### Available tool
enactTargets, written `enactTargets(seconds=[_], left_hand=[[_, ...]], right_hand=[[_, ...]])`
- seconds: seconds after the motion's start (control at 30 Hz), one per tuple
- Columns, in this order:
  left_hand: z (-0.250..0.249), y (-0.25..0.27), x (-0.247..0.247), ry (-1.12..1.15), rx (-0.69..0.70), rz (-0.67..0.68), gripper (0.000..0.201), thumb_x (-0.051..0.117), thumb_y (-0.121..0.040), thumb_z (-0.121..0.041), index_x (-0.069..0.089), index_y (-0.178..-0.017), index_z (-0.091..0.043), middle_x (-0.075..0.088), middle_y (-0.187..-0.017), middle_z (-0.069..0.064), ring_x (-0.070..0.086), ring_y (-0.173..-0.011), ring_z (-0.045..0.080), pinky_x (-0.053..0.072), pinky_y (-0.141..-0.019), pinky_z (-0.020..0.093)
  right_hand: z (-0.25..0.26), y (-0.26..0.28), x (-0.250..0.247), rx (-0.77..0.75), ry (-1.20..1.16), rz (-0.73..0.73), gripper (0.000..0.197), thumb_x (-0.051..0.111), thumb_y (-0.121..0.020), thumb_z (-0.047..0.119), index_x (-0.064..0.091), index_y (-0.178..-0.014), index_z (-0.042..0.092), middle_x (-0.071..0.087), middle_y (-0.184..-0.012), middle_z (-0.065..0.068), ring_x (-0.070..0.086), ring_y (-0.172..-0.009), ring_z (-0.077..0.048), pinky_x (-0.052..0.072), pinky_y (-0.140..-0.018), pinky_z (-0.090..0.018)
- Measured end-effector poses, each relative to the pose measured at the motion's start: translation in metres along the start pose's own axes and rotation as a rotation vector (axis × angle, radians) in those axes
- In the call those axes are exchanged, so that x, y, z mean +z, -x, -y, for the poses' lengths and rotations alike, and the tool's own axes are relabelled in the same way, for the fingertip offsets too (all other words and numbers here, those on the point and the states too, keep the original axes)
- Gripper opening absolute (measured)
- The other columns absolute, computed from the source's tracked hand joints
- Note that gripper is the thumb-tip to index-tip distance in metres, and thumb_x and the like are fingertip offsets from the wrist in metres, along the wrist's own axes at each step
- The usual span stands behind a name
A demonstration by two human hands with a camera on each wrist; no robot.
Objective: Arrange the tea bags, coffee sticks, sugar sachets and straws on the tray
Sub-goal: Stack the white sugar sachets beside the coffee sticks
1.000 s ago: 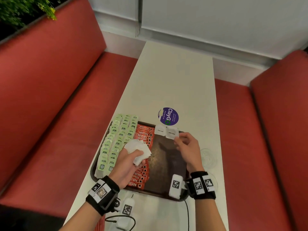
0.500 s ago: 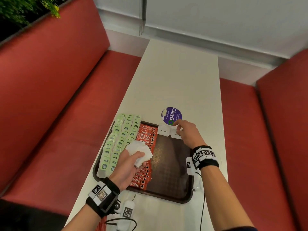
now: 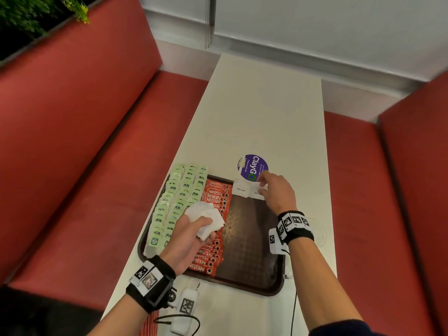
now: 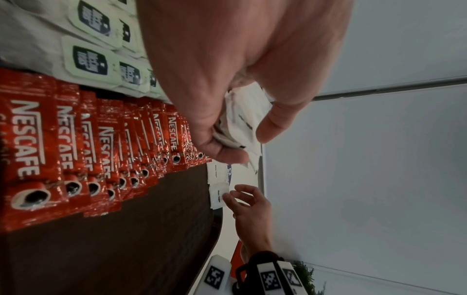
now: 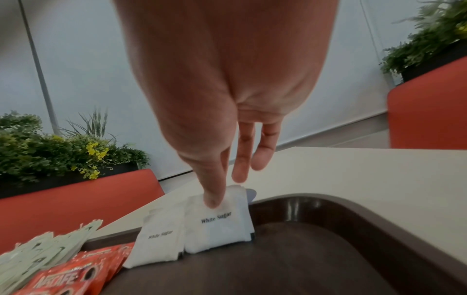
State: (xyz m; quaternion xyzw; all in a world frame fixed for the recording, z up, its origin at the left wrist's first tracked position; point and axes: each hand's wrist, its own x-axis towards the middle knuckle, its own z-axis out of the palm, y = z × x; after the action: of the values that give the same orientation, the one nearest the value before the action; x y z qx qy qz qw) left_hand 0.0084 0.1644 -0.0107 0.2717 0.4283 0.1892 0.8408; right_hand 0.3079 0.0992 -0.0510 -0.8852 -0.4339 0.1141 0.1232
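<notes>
A dark brown tray [image 3: 254, 284] holds rows of green tea bags [image 3: 177, 204] on its left and red coffee sticks [image 3: 215, 197] beside them. Two white sugar sachets lean on the far rim, one [image 3: 241, 189] next to the sticks and one [image 3: 255, 194] to its right. My right hand [image 3: 263, 186] reaches to the far rim, fingers straight, one fingertip [image 5: 215, 202] pressing the top of the right sachet [image 5: 220, 225]. My left hand [image 3: 191, 236] hovers over the coffee sticks and grips a bunch of sugar sachets [image 3: 206, 217], also seen as the sachet bunch [image 4: 242, 119].
A round purple sticker [image 3: 252, 167] lies on the white table [image 3: 266, 112] just beyond the tray. Red benches [image 3: 72, 141] flank both sides. A clear round object [image 3: 320, 235] sits right of the tray. A red-striped bundle [image 3: 150, 323] and a cable lie at the near edge.
My right hand has carried a sachet from over the tray's middle to the far rim and set it beside the first one. The left hand has kept its bunch in place.
</notes>
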Motion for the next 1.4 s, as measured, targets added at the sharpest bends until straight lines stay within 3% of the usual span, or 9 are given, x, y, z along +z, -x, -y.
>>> enactTargets(seconds=[0.17,0.27,0.4,0.6,0.77,1.07,1.13,1.23,1.4], left_hand=[[-0.002,0.002,0.002,0.004,0.012,0.053,0.044,0.057,-0.098,0.009,0.058,-0.138,-0.010,0.061,-0.140,0.018,0.063,-0.119,0.037,0.058,-0.086,0.044],[0.002,0.000,0.003,-0.051,0.029,0.018,0.043,0.063,-0.100,0.007,0.058,-0.138,-0.012,0.064,-0.139,0.014,0.063,-0.127,0.037,0.060,-0.091,0.044],[0.005,0.003,0.004,-0.169,0.074,0.035,0.045,0.075,-0.098,-0.007,0.062,-0.140,-0.017,0.074,-0.134,0.009,0.071,-0.122,0.029,0.061,-0.094,0.042],[0.008,0.012,0.009,-0.287,0.165,0.103,0.041,0.081,-0.094,-0.012,0.067,-0.132,-0.018,0.076,-0.123,0.016,0.071,-0.106,0.027,0.054,-0.083,0.043],[0.011,0.009,0.008,-0.231,0.124,0.057,0.046,0.075,-0.097,-0.004,0.062,-0.138,-0.020,0.078,-0.124,0.007,0.073,-0.119,0.034,0.057,-0.093,0.046],[0.018,0.006,0.008,-0.191,0.176,-0.002,0.042,0.077,-0.097,-0.009,0.064,-0.136,-0.018,0.078,-0.125,0.010,0.075,-0.114,0.028,0.058,-0.095,0.045],[0.018,0.004,0.001,-0.185,0.165,-0.021,0.046,0.080,-0.095,-0.009,0.063,-0.137,-0.017,0.077,-0.125,0.012,0.076,-0.113,0.029,0.060,-0.091,0.043],[0.017,0.002,-0.009,-0.184,0.156,-0.038,0.052,0.082,-0.092,-0.010,0.062,-0.139,-0.018,0.077,-0.126,0.012,0.076,-0.110,0.028,0.062,-0.086,0.039],[0.017,0.002,-0.013,-0.196,0.155,-0.034,0.051,0.083,-0.092,-0.011,0.062,-0.139,-0.016,0.077,-0.124,0.012,0.076,-0.107,0.028,0.063,-0.091,0.041]], right_hand=[[0.024,0.024,-0.008,0.023,-0.252,-0.187,0.021,0.078,-0.098,0.030,0.065,-0.115,0.027,0.070,-0.111,0.007,0.063,-0.099,-0.018,0.050,-0.079,-0.033],[0.058,0.056,-0.021,0.107,-0.568,-0.069,0.020,0.070,-0.102,0.051,0.069,-0.103,0.031,0.073,-0.100,0.015,0.069,-0.087,-0.004,0.050,-0.075,-0.022],[0.085,0.105,-0.018,0.079,-0.781,0.112,0.032,0.067,-0.098,0.067,0.073,-0.104,0.036,0.078,-0.101,0.015,0.074,-0.093,-0.004,0.060,-0.085,-0.029],[0.084,0.134,-0.005,0.109,-0.961,0.153,0.007,0.078,-0.100,0.036,0.077,-0.106,0.031,0.080,-0.097,0.006,0.077,-0.087,-0.016,0.065,-0.078,-0.036],[0.082,0.140,-0.003,0.243,-1.179,0.104,0.012,0.077,-0.102,0.027,0.075,-0.112,0.022,0.082,-0.104,-0.002,0.079,-0.099,-0.022,0.066,-0.082,-0.036],[0.078,0.129,-0.006,0.354,-1.447,0.037,0.024,0.077,-0.099,0.006,0.066,-0.120,0.005,0.081,-0.115,-0.009,0.079,-0.110,-0.029,0.064,-0.096,-0.049],[0.065,0.110,-0.014,0.335,-1.242,-0.098,0.016,0.077,-0.099,0.011,0.067,-0.111,0.015,0.082,-0.108,-0.002,0.080,-0.101,-0.017,0.066,-0.090,-0.043],[0.044,0.071,-0.021,0.151,-0.585,-0.153,0.014,0.079,-0.099,0.037,0.067,-0.099,0.030,0.076,-0.096,0.011,0.073,-0.082,-0.006,0.057,-0.076,-0.026],[0.037,0.014,-0.011,-0.022,-0.166,0.103,0.022,0.077,-0.101,0.025,0.066,-0.119,0.030,0.074,-0.105,0.004,0.070,-0.095,-0.020,0.060,-0.085,-0.040]])
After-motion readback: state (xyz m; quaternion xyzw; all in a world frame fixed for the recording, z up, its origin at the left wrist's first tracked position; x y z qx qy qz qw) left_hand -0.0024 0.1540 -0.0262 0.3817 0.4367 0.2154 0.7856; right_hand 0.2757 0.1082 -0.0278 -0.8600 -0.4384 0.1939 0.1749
